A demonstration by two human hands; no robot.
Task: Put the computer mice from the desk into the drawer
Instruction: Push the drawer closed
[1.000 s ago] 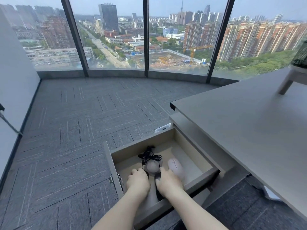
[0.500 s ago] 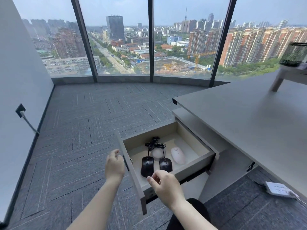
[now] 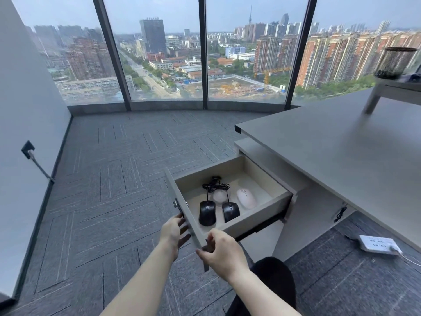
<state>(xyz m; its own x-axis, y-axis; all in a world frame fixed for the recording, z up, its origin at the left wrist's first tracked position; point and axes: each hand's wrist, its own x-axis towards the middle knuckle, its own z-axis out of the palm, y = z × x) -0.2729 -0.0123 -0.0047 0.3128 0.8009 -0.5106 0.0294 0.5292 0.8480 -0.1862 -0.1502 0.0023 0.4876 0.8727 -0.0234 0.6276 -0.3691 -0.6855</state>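
The drawer (image 3: 255, 216) stands pulled out under the grey desk (image 3: 341, 160). Inside lie two black wired mice (image 3: 207, 213) (image 3: 231, 212) side by side, their cables bundled behind them. A pale round mouse (image 3: 219, 196) sits between the cables, and a pink mouse (image 3: 246, 198) lies to its right. My left hand (image 3: 174, 231) rests flat with spread fingers on the outer face of the drawer front (image 3: 182, 201). My right hand (image 3: 224, 252) curls around the near corner of that front panel. No mouse is in either hand.
A riser with a mesh pen holder (image 3: 395, 62) stands at the desk's far right. A white power strip (image 3: 377, 244) lies on the carpet under the desk. A wall socket with a cable (image 3: 28, 149) is on the left wall. My dark-clothed knee (image 3: 273, 277) is below the drawer.
Both hands came out of the drawer, leaving the two black mice inside. The left hand went to the front panel's outer face, the right to its near corner. The view pulled back.
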